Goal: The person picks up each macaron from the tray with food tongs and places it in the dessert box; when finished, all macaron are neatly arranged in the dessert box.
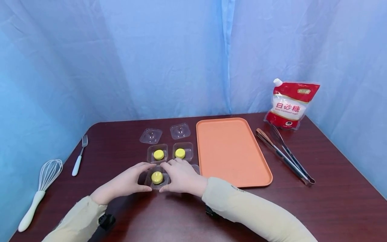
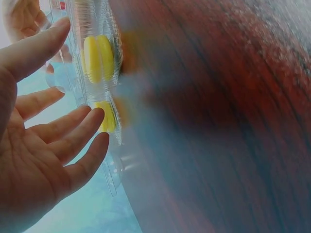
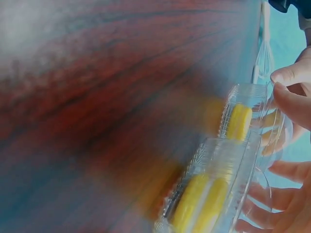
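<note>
Both hands are at a clear plastic box [image 1: 148, 181] with a yellow macaron [image 1: 157, 177] inside. My left hand [image 1: 128, 181] holds the left edge of a clear domed lid [image 3: 278, 109] over this box, thumb in front and fingers behind. From the right, my right hand [image 1: 184, 176] grips the same lid, thumb near the left thumb. Another box [image 3: 214, 155] with a yellow macaron [image 3: 199, 204] stands under the right hand, mostly hidden in the head view. Behind are two uncovered boxes, each with a macaron [image 1: 158, 154].
Two clear lids [image 1: 180, 130] lie at the back. An orange tray [image 1: 232, 151] lies right of the boxes, then metal tongs [image 1: 287, 156] and a red-and-white sugar pouch [image 1: 288, 106]. A fork [image 1: 80, 156] and a whisk [image 1: 40, 191] lie on the left.
</note>
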